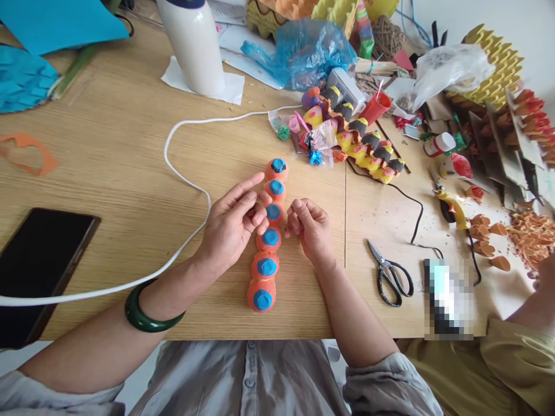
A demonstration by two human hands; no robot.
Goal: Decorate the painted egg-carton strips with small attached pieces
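Note:
A strip of orange egg-carton cups (256,284) lies lengthwise on the table before me. Each cup bears a flattened blue clay-like disc (262,300), and the farthest disc also has small dark marks on it. Over the strip's left side is my left hand (236,216), index finger stretched toward the far end, thumb and other fingers curled in. My right hand (309,225) hovers just right of the strip, closed with thumb against fingers. Whatever either hand may pinch is too small or hidden to make out.
Scissors (385,274) lie right of my right forearm. A painted egg-carton caterpillar (355,138) and small plastic packets (303,133) sit farther back. A white cable (167,144) crosses the left side near a dark tablet (39,266). Another person's arm (533,303) shows at right.

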